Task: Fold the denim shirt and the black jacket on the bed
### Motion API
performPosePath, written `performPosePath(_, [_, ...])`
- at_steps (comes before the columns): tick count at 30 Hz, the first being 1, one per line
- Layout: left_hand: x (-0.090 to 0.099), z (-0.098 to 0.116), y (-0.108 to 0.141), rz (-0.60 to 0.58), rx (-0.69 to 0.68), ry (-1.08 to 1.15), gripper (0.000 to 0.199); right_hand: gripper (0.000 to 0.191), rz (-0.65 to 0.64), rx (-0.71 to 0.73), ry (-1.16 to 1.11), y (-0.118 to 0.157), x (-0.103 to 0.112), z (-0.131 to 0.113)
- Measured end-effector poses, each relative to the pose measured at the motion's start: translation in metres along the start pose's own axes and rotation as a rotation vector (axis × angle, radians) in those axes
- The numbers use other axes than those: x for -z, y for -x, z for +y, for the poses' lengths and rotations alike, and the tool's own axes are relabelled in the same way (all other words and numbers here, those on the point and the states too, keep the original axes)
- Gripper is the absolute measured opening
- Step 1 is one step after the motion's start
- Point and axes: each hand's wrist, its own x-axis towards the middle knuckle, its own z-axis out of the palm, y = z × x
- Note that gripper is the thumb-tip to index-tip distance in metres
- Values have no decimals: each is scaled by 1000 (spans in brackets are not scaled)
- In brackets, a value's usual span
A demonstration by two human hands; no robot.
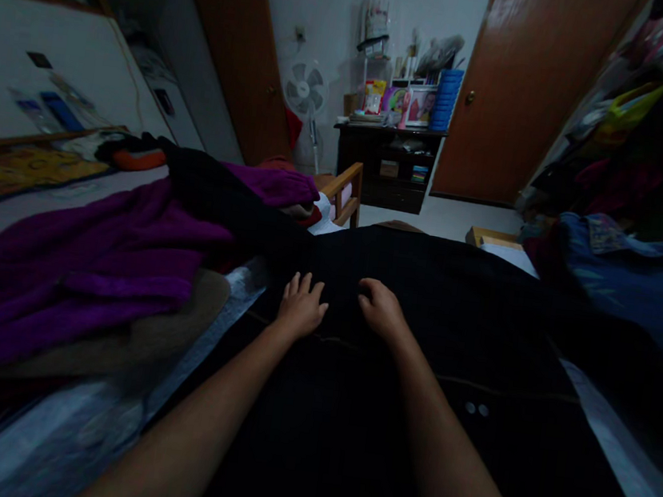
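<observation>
The black garment [418, 332] lies spread flat over the bed [617, 429], and both hands rest on its middle. The left hand [302, 307] lies palm-down with fingers spread, its grip open; the right hand [383, 310] presses beside it, fingers curled loosely, gripping nothing. Left of the black garment lies a purple robe [93, 268].

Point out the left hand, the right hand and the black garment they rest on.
left hand [302, 307]: head view, on the back of the hand.
right hand [381, 309]: head view, on the back of the hand.
black garment [450, 311]: head view, on the flat cloth right of the hands.
</observation>
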Motion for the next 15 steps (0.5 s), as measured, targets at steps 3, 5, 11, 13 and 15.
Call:
performPosePath(3, [-4,-8,-5,-232,61,-16,67,56,-72,-215,220,1,6,27])
performPosePath(5, [-3,-12,-7,-301,73,-5,72,65,-156,-325,292,3,8,40])
performPosePath(11, [16,2,-25,-307,258,-30,71,73,-191,-435,323,4,17,51])
performPosePath(13, [14,11,-33,-176,221,-22,58,69,-179,-425,278,3,18,51])
performPosePath(15, [5,16,-40,-83,77,6,55,65,-168,-385,247,4,15,50])
